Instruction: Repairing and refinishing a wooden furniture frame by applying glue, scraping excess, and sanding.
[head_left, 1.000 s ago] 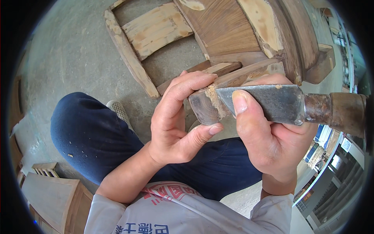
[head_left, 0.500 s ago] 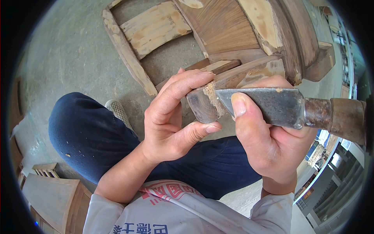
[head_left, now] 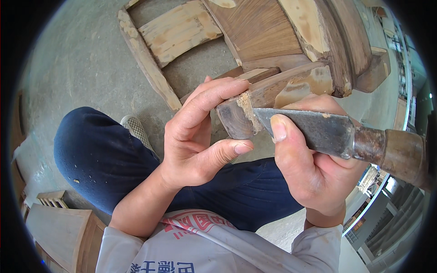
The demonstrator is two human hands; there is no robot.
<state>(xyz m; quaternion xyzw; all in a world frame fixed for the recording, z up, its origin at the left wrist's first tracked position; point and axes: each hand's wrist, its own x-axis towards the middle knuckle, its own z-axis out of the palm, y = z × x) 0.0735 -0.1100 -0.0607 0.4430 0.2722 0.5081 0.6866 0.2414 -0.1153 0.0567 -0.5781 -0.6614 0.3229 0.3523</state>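
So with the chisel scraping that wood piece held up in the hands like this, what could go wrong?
1. The chisel edge sits at the end of the wood piece, close to the left hand fingers; a slip could cut them.
2. The right hand thumb presses on the bare blade, so it might slide toward the edge.
3. The piece is held in the air over the thigh; a slip could strike there.

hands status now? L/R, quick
Left hand: closed on the wood piece.
Right hand: closed on the chisel, blade at the wood's end.
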